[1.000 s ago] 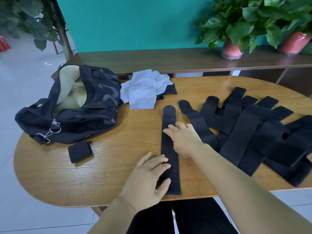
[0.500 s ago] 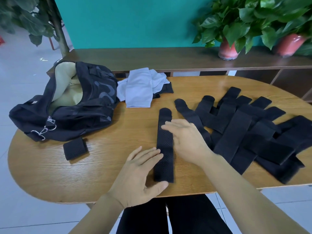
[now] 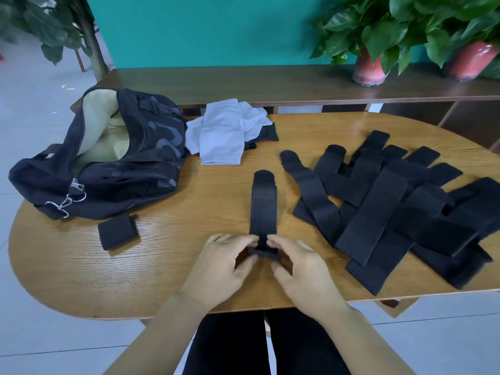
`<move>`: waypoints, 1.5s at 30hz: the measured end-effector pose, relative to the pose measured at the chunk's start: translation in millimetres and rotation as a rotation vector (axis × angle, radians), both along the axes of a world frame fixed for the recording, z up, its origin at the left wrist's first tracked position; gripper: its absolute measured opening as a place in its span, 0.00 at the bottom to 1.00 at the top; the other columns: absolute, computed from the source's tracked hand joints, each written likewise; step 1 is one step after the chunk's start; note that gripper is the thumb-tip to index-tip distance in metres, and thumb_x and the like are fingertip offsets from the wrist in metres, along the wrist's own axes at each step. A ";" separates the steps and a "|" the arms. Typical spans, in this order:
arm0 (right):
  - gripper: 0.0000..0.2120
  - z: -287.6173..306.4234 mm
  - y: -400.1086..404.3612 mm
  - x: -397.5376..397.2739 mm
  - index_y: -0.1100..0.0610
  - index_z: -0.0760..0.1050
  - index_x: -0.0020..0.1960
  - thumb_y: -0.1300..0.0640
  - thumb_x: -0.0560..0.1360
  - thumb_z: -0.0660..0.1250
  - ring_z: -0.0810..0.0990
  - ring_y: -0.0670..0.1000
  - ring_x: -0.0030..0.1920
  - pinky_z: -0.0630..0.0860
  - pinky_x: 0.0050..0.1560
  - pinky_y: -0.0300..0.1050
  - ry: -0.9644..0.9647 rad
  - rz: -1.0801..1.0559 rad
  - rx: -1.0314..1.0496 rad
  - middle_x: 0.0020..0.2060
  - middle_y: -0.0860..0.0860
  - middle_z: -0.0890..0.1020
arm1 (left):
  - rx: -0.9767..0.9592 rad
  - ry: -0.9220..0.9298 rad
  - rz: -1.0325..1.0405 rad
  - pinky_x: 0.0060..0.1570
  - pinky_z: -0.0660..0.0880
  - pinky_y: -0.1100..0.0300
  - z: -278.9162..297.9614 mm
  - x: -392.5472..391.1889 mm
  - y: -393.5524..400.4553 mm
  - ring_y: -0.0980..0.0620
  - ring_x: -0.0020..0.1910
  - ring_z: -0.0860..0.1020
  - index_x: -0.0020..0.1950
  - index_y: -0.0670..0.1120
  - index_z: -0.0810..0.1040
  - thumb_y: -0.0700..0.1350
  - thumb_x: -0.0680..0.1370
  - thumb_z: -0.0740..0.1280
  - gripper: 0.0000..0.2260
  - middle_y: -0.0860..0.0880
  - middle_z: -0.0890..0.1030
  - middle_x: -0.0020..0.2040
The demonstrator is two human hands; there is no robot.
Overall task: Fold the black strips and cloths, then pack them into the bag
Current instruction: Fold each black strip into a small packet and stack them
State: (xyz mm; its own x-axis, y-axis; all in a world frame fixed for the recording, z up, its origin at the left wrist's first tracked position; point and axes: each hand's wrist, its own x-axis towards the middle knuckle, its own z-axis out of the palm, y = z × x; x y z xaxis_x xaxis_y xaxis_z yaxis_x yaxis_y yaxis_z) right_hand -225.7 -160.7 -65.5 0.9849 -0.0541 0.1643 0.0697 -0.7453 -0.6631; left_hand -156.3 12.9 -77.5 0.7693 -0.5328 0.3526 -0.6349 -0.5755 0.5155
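Starting the fold on one black strip, low centre of the frame.

My left hand [image 3: 221, 262] and right hand [image 3: 299, 265] pinched the near end of the strip [image 3: 263, 209] and turned it over; next I judged I must roll it toward the far tip. A second before, both palms lay flat on it. The bag [image 3: 130, 169] sat open at upper left.

The strip [image 3: 263, 209] I pinch is matt black perforated fabric; my table [image 3: 173, 255] is grained wood with a soft sheen. The bag [image 3: 130, 169] looks like matt black cloth (shiny metal clips [image 3: 65, 203]), the cloths [image 3: 224, 133] smooth pale fabric.
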 end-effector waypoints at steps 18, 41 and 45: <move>0.22 -15.1 25.6 38.7 0.56 0.72 0.70 0.53 0.77 0.67 0.79 0.54 0.49 0.75 0.44 0.46 -0.042 -0.383 -0.113 0.53 0.53 0.78 | -0.114 0.163 0.286 0.51 0.77 0.58 -1.8 -4.8 -26.0 0.59 0.50 0.80 0.72 0.50 0.71 0.44 0.76 0.71 0.24 0.53 0.82 0.54; 0.18 -14.1 13.8 6.9 0.63 0.75 0.65 0.61 0.75 0.64 0.76 0.56 0.53 0.78 0.47 0.49 -0.086 -0.183 -0.212 0.54 0.54 0.74 | 0.395 0.031 0.005 0.65 0.62 0.60 15.2 -2.5 -11.0 0.53 0.67 0.65 0.73 0.47 0.70 0.59 0.77 0.63 0.27 0.56 0.68 0.70; 0.24 -13.5 11.6 -17.3 0.61 0.78 0.61 0.63 0.66 0.63 0.72 0.54 0.64 0.69 0.59 0.46 -0.239 -0.010 -0.330 0.61 0.53 0.78 | 0.397 -0.023 -0.038 0.62 0.62 0.60 16.6 -12.2 -6.4 0.54 0.66 0.67 0.71 0.49 0.72 0.59 0.76 0.62 0.26 0.56 0.70 0.69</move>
